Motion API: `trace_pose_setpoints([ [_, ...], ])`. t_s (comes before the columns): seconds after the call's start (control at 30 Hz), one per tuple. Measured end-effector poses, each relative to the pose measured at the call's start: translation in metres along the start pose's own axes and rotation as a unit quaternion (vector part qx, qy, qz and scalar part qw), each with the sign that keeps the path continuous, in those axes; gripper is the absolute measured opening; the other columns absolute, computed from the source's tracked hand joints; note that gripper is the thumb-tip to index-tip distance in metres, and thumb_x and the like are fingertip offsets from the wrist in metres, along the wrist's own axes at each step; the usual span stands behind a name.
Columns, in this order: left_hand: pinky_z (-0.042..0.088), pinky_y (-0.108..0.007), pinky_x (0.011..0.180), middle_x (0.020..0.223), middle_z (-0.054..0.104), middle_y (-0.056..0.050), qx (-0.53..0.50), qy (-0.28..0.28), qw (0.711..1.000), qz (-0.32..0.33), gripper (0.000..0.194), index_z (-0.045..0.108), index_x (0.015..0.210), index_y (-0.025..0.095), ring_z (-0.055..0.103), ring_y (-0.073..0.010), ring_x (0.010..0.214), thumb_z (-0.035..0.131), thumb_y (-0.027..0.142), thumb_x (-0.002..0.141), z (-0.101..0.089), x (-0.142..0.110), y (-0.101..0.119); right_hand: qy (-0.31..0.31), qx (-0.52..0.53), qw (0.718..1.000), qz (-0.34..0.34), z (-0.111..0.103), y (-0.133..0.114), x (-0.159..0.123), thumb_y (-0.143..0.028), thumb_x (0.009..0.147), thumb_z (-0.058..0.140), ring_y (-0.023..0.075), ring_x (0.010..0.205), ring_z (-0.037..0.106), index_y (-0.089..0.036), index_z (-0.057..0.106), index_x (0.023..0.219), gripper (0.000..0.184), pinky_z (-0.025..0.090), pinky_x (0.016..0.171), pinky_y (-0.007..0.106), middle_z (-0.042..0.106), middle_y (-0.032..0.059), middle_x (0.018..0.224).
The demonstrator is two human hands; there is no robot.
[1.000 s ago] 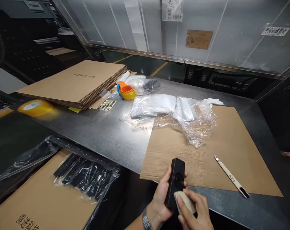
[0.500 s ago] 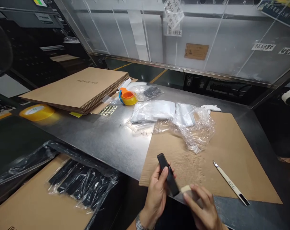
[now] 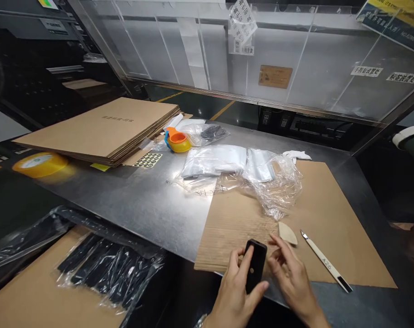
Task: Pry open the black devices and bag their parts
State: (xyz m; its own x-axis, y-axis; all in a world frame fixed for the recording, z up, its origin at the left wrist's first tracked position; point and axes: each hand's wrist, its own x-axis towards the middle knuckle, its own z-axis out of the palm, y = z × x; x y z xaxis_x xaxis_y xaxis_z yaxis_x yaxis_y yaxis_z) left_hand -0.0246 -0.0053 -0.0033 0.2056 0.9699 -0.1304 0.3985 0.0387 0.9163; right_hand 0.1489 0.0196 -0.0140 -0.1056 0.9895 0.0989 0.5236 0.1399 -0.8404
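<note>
My left hand is closed around a small black rectangular piece with rounded corners. It is held upright over the near edge of the cardboard sheet, and a small round mark shows low on its face. To its right, my right hand has its fingers apart and holds nothing that I can see. Just beyond those fingertips lies a beige fan-shaped pad on the cardboard. Further right rests a white-handled craft knife marked A26, its blade pointing away from me.
Clear plastic bags with silvery white packets lie behind the cardboard. An orange tape dispenser, a sticker sheet, stacked flat cartons and a yellow tape roll sit leftward. Below left, a lined box holds bagged black pieces.
My right hand has let go of the beige pad, which now lies on the cardboard. My left hand has shifted right and turned the black piece more upright. The view has moved slightly.
</note>
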Motion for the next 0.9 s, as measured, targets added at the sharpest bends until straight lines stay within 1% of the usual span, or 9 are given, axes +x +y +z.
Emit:
trace_pose_setpoints([
  [0.07,0.041,-0.042,0.096,0.125,0.043,-0.016,-0.05,-0.037,0.998,0.02,0.067,0.04,0.133,0.019,0.049,-0.0295,0.113,0.065,0.033,0.073,-0.001,-0.003,0.001,-0.048,0.128,0.989,0.064,0.005,-0.016,-0.007,-0.039,0.088,0.048,0.0148,0.074,0.059,-0.023,0.042,0.125,0.04,0.05,0.064,0.025,0.06,0.0055,0.095],
  [0.17,0.047,-0.038,0.085,0.119,0.049,-0.012,-0.227,-0.027,0.973,0.014,0.059,0.04,0.13,0.024,0.057,-0.0241,0.098,0.062,0.037,0.076,-0.004,-0.005,0.002,-0.036,0.257,0.957,0.126,0.008,-0.025,-0.009,-0.04,0.087,0.051,0.0134,0.073,0.059,-0.024,0.048,0.114,0.032,0.049,0.061,0.021,0.062,0.0026,0.087],
  [0.27,0.049,-0.029,0.072,0.1,0.06,-0.008,-0.406,-0.034,0.908,-0.094,0.046,0.045,0.118,0.022,0.061,-0.0172,0.079,0.059,0.042,0.079,-0.003,-0.003,0.001,-0.023,0.313,0.939,0.14,0.007,-0.024,-0.013,-0.039,0.084,0.056,0.0123,0.073,0.058,-0.026,0.051,0.107,0.027,0.048,0.06,0.02,0.061,0.0007,0.084],
  [0.37,0.047,-0.027,0.056,0.077,0.064,-0.007,-0.501,-0.158,0.819,-0.232,0.05,0.053,0.104,0.016,0.062,-0.0161,0.057,0.049,0.058,0.078,0.002,0.0,-0.003,-0.027,0.332,0.933,0.135,0.008,-0.024,-0.019,-0.038,0.084,0.058,0.0109,0.069,0.057,-0.027,0.052,0.104,0.024,0.048,0.058,0.019,0.06,-0.0007,0.08],
  [0.43,0.042,-0.024,0.045,0.069,0.065,-0.01,-0.532,-0.223,0.771,-0.269,0.066,0.057,0.099,0.01,0.06,-0.0161,0.045,0.039,0.069,0.076,0.008,0.001,-0.007,-0.028,0.34,0.931,0.129,0.01,-0.025,-0.023,-0.039,0.083,0.059,0.0109,0.066,0.056,-0.026,0.052,0.102,0.024,0.048,0.055,0.02,0.059,-0.0007,0.079],
  [0.47,0.039,-0.023,0.041,0.067,0.065,-0.012,-0.54,-0.236,0.762,-0.269,0.071,0.059,0.095,0.007,0.059,-0.0157,0.043,0.036,0.072,0.075,0.011,0.001,-0.009,-0.025,0.341,0.931,0.128,0.011,-0.025,-0.025,-0.039,0.082,0.059,0.0109,0.064,0.056,-0.026,0.053,0.102,0.024,0.048,0.053,0.02,0.058,-0.0009,0.077],
  [0.63,0.032,-0.019,0.036,0.057,0.064,-0.013,-0.532,-0.24,0.768,-0.266,0.078,0.064,0.08,0.005,0.055,-0.0132,0.039,0.028,0.073,0.075,0.016,-0.002,-0.013,-0.035,0.347,0.928,0.13,0.013,-0.024,-0.028,-0.039,0.082,0.06,0.0096,0.059,0.054,-0.027,0.052,0.103,0.025,0.046,0.049,0.019,0.056,-0.0026,0.075],
  [0.77,0.032,-0.019,0.038,0.05,0.06,-0.01,-0.508,-0.243,0.779,-0.274,0.077,0.064,0.066,0.006,0.052,-0.0113,0.039,0.026,0.072,0.077,0.011,-0.005,-0.011,-0.063,0.36,0.923,0.122,0.011,-0.021,-0.03,-0.037,0.083,0.06,0.0086,0.062,0.053,-0.028,0.051,0.106,0.027,0.046,0.051,0.017,0.056,-0.0026,0.078],
  [0.9,0.031,-0.019,0.04,0.047,0.057,-0.008,-0.493,-0.25,0.797,-0.245,0.074,0.064,0.059,0.007,0.046,-0.009,0.038,0.026,0.068,0.081,0.003,-0.005,-0.004,-0.089,0.35,0.927,0.106,0.007,-0.019,-0.032,-0.036,0.086,0.055,0.0077,0.06,0.055,-0.03,0.049,0.109,0.024,0.046,0.053,0.017,0.056,-0.0036,0.077],
])
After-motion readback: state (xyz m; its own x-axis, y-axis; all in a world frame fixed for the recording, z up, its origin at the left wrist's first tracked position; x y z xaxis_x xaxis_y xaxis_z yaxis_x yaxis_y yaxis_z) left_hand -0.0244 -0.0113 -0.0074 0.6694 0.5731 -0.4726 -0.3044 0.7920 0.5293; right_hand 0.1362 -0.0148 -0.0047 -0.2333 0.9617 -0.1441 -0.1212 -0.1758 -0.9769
